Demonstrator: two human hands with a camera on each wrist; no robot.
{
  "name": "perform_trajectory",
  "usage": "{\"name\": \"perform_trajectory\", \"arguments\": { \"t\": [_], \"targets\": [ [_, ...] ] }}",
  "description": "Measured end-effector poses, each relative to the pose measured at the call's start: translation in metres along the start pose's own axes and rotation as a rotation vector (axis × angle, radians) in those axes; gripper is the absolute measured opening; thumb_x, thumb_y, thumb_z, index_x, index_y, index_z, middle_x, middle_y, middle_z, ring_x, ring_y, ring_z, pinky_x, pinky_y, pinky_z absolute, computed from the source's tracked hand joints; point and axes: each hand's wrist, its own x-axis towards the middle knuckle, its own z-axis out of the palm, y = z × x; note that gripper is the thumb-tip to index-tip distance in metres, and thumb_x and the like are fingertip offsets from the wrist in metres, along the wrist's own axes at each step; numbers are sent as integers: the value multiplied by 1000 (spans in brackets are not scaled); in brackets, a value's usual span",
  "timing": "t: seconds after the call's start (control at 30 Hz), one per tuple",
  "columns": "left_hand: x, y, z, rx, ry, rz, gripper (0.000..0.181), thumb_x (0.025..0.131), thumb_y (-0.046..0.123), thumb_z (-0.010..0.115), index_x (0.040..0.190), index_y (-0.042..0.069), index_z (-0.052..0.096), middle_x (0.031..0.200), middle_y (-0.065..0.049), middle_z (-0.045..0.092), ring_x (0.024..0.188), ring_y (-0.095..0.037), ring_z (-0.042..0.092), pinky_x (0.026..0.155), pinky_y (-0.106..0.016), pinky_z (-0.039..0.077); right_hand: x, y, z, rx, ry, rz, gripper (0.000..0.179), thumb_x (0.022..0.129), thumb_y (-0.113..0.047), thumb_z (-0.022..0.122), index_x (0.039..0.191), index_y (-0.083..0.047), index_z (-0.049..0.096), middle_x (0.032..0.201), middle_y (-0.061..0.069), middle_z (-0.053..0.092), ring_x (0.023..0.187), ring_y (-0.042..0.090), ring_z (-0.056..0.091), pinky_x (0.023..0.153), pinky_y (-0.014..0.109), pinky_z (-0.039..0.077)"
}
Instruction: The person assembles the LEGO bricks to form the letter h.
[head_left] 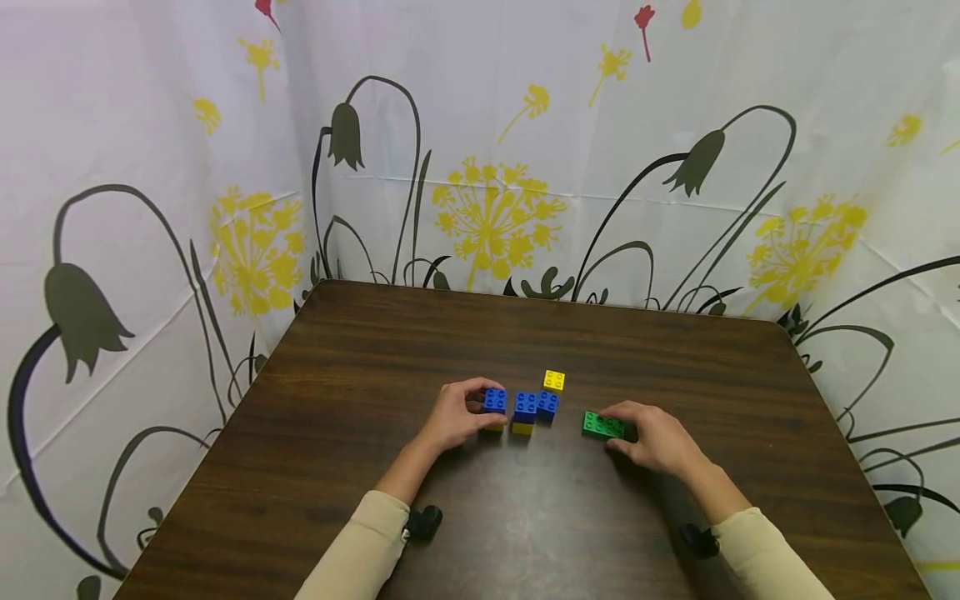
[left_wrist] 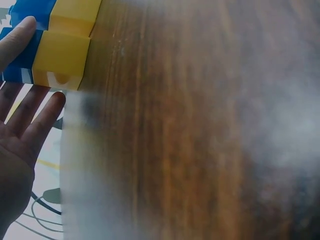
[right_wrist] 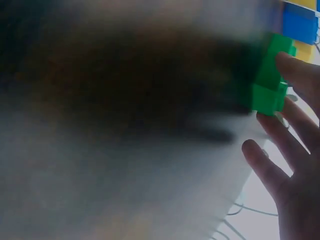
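Note:
My left hand [head_left: 453, 414] holds a blue toy brick [head_left: 495, 400] between thumb and fingers; a yellow brick [head_left: 492, 428] shows beneath it. In the left wrist view the thumb lies against the blue brick [left_wrist: 22, 57], above the yellow one [left_wrist: 61, 59]. Just right stands another blue brick [head_left: 526, 407] on a yellow brick [head_left: 522, 428]. My right hand [head_left: 660, 437] pinches a longer green brick [head_left: 602, 426] at its right end, low at the table. In the right wrist view the thumb touches the green brick [right_wrist: 270, 75] and the other fingers spread below.
Behind the second stack are a blue brick [head_left: 548, 405] and a small yellow brick [head_left: 554, 381]; whether these two are joined I cannot tell. The dark wooden table [head_left: 360, 358] ends at a flower-patterned curtain [head_left: 480, 125] at the back and sides.

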Motion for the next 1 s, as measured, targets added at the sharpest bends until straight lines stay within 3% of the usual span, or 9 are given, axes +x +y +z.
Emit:
{"name": "perform_trajectory", "arguments": {
  "t": [0.3, 0.47, 0.7, 1.0],
  "targets": [
    [2, 0, -1, 12, -9, 6, 36, 75, 11, 86, 107, 14, 70, 102, -5, 69, 89, -19, 69, 75, -30, 58, 1, 3, 5, -4, 33, -13, 39, 81, -12, 82, 118, -14, 71, 113, 1, 69, 98, 21, 66, 84, 47, 54],
    [2, -1, -1, 17, -15, -2, 36, 75, 11, 86, 107, 15, 70, 102, -3, 69, 89, -16, 69, 74, -28, 58, 7, -7, -5, 38, 131, -15, 37, 82, -12, 81, 118, -13, 71, 114, 1, 69, 95, 21, 67, 79, 45, 56],
    [2, 1, -2, 27, -20, 11, 36, 76, 13, 86, 108, 15, 70, 103, -4, 69, 89, -17, 69, 74, -29, 58, 27, -29, -13, 85, 259, -127, 38, 81, -9, 81, 117, -11, 70, 111, 0, 69, 85, 15, 64, 73, 40, 58],
    [3, 0, -1, -19, -23, -3, 38, 74, 8, 86, 109, 10, 70, 103, -11, 69, 89, -25, 70, 74, -35, 59, 54, -77, -6, 59, 211, -249, 41, 84, -12, 79, 123, -19, 69, 120, -4, 64, 89, 14, 64, 67, 32, 55]
  ]
}}
